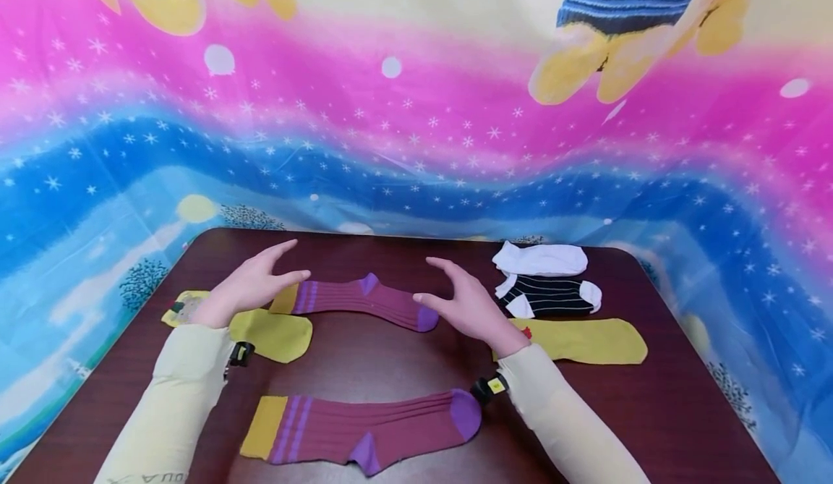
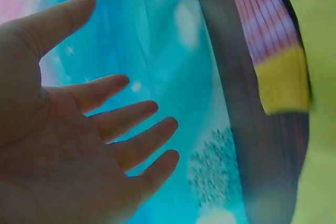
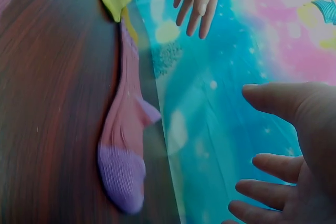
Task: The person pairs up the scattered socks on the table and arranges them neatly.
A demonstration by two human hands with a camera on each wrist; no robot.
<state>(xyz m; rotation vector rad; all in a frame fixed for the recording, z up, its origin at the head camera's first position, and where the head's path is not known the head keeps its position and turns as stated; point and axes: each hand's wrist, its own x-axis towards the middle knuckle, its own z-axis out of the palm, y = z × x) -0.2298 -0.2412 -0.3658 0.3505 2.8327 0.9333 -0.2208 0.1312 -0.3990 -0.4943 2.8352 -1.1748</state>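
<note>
A maroon sock [image 1: 364, 430] lies flat at the front of the dark counter [image 1: 390, 362], mustard cuff to the left, purple toe to the right and purple heel towards the camera. Beyond it, a matching sock [image 1: 361, 303] lies lengthwise near the back edge, its heel pointing away. The left hand [image 1: 250, 285] is raised by this farther sock's cuff and the right hand [image 1: 471, 303] by its toe; the hands are well apart, palms inward, fingers extended and free.

Under the left wrist is a yellow sock [image 1: 286, 336]; a patterned piece [image 1: 185, 307] shows on the wrist's other side, apparently its cuff, though the arm hides the join. On the right, a white sock [image 1: 547, 260] lies farthest back, then a black striped sock [image 1: 553, 296], then another yellow sock [image 1: 592, 341], partly covered by the right wrist. A snowflake-printed backdrop [image 1: 416, 144] hangs behind.
</note>
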